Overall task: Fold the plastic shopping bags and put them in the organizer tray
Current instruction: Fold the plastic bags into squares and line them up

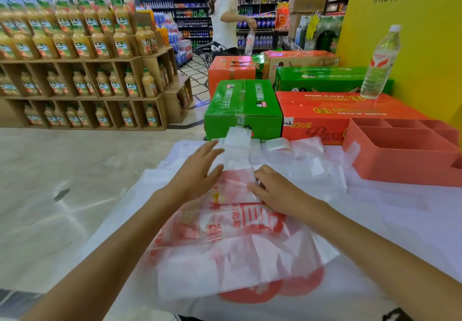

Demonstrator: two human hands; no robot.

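Supermarket floor, head view. Largest elements first: a tiered display of juice bottles (82, 45) fills the left background, and a yellow promotional wall (410, 45) closes the right. Stacked cartons, green (242, 110) and orange (337, 113), stand directly behind a white table (412, 220), probably serving as a backstop for the work area. A clear water bottle (381, 63) stands upright on the orange carton, well apart from the hands. A second person (225, 13) stands in the far aisle.

The organizer tray (405, 150), a coral plastic tray with several compartments, sits at the table's right rear, within reach of the right hand; no bag is visible inside it, so no stowing appears to have been done yet.

Loose plastic shopping bags (295, 155) lie spread across the table between the hands and the tray. The bag being worked (232, 233), translucent white with red print, lies flat at the table's near centre, its handle end pointing away from the camera.

The left hand (197, 170) lies flat on the bag's upper part, fingers straight and slightly spread, apparently to pin the slippery film while a fold is formed. The right hand (280, 193) rests on the bag just beside it, fingers curled down at a fold edge; whether they pinch the plastic or merely press it cannot be told. The step in hand is judged to be an early fold.
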